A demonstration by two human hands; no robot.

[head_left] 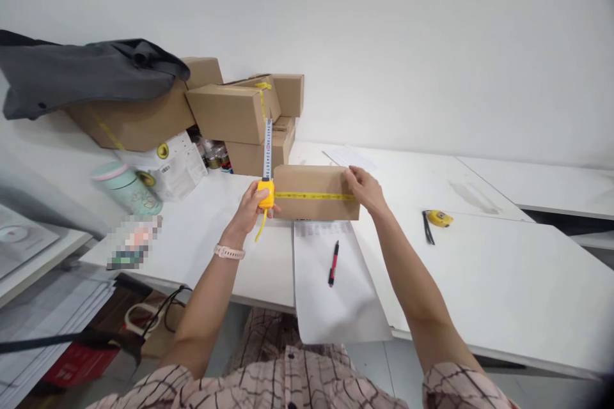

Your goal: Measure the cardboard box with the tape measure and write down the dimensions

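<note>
My left hand [250,206] is wrapped round a yellow tape measure [265,194], whose metal blade [268,147] sticks out away from me, beside the left end of a cardboard box [311,207]. A yellow strap hangs below the tape case. The box has a strip of yellow tape along it and lies across the table in front of me. My right hand [365,189] grips the box's right end, thumb and fingers at its upper corner. Under the box's near side lies a white paper sheet [345,307] with a red and black pen [334,263] on it.
Stacked cardboard boxes [225,112] stand at the back left, a dark grey bag [91,73] over some. A mint bottle [129,188] leans near a white box [177,166]. Another yellow tape measure [440,218] lies on the white table [503,275] to the right. A wall rises behind.
</note>
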